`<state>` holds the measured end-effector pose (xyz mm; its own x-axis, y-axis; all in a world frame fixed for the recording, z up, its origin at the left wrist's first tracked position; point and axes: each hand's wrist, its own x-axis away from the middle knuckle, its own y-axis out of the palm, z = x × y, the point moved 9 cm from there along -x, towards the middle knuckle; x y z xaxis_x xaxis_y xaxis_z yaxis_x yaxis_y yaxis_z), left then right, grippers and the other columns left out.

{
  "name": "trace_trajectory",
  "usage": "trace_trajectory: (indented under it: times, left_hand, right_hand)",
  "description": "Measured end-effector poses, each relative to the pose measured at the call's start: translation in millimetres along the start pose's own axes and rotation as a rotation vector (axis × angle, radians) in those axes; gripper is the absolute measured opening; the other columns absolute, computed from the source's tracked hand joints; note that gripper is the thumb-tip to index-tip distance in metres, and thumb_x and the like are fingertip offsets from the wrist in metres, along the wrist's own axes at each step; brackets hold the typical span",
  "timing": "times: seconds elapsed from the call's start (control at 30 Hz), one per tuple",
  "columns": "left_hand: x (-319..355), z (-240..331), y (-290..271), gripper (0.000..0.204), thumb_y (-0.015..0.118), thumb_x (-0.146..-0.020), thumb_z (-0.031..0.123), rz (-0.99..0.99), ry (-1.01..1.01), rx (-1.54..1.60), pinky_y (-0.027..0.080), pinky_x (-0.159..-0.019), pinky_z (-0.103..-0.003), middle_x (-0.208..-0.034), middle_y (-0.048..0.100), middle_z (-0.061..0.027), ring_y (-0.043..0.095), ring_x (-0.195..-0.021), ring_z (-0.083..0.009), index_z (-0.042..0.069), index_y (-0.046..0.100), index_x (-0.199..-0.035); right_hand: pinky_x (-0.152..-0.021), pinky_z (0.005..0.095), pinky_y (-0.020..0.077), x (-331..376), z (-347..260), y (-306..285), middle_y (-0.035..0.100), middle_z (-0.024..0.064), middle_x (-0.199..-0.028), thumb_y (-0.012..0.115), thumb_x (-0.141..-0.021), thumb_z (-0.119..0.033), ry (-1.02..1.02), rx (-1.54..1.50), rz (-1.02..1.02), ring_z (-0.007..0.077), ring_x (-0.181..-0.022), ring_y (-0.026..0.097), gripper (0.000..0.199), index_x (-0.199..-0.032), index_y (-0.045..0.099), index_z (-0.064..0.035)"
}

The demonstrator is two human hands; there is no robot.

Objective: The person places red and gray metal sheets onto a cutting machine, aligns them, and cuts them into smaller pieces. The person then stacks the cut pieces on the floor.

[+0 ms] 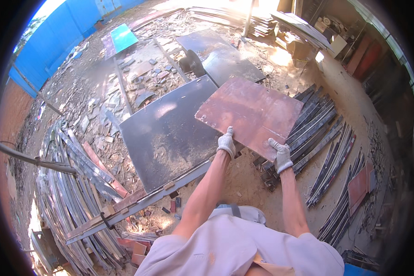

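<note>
A reddish-brown flat panel (250, 110), worn and with small holes near its left corner, is held out in front of me. My left hand (226, 142), in a pale knit glove, grips the near edge with its thumb on top. My right hand (281, 155), gloved alike, holds the near right corner, thumb on the upper face. The fingers under the panel are hidden. The panel's left part overlaps a dark, dusty tabletop (168, 133). Beyond it lies a second dark table surface (234, 64), with a dark rounded disc-like part (193, 63) standing at the gap between them.
Long dark strips (317, 124) are stacked to the right of the panel. More long strips (73, 202) lie piled at left. A metal rail (138, 207) runs along the tabletop's near edge. Scrap pieces (147, 73) litter the ground, and a blue wall (55, 41) stands far left.
</note>
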<state>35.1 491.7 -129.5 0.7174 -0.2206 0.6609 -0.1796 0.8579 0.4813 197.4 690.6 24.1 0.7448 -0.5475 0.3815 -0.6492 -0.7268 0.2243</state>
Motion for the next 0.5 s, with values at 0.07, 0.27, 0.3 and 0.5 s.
trace_trajectory:
  times: [0.07, 0.27, 0.3, 0.5]
  left_hand:
    - [-37.4, 0.2, 44.5, 0.032, 0.070, -0.104, 0.029, -0.082, -0.091, 0.076, 0.062, -0.084, -0.048, -0.110, 0.071, -0.0120, 0.071, -0.093, -0.0284, 0.002, 0.066, -0.121]
    - [-147.5, 21.4, 89.8, 0.043, 0.067, -0.105, 0.034, -0.071, -0.189, 0.148, 0.063, -0.080, -0.046, -0.127, 0.070, -0.0099, 0.072, -0.093, -0.0280, 0.005, 0.058, -0.136]
    - [-141.7, 8.0, 117.2, 0.043, 0.066, -0.106, 0.035, -0.105, -0.257, 0.108, 0.063, -0.080, -0.048, -0.127, 0.070, -0.0099, 0.072, -0.092, -0.0281, 0.005, 0.057, -0.136]
    - [-213.6, 15.5, 175.7, 0.039, 0.065, -0.106, 0.033, -0.023, -0.303, 0.041, 0.065, -0.067, -0.048, -0.109, 0.069, -0.0124, 0.072, -0.087, -0.0290, 0.002, 0.060, -0.129]
  right_hand:
    - [-0.059, 0.0294, 0.0570, -37.6, -19.2, -0.7, 0.073, 0.0009, -0.079, 0.082, -0.093, -0.015, -0.096, 0.036, 0.096, 0.0129, -0.064, 0.069, 0.012, -0.085, 0.075, -0.0088]
    - [-0.060, 0.0297, 0.0561, -173.1, -41.1, 30.9, 0.073, 0.0012, -0.082, 0.084, -0.092, -0.019, 0.023, 0.109, -0.034, 0.0141, -0.069, 0.070, 0.014, -0.091, 0.075, -0.0084]
    - [-0.061, 0.0298, 0.0566, -197.4, -36.7, -6.3, 0.074, 0.0015, -0.084, 0.084, -0.092, -0.020, 0.008, 0.155, 0.086, 0.0143, -0.070, 0.071, 0.016, -0.094, 0.075, -0.0079]
    - [-0.069, 0.0316, 0.0596, -324.7, -52.9, -9.3, 0.075, 0.0042, -0.097, 0.089, -0.089, -0.028, 0.126, 0.095, 0.204, 0.0168, -0.081, 0.072, 0.034, -0.109, 0.074, -0.0048]
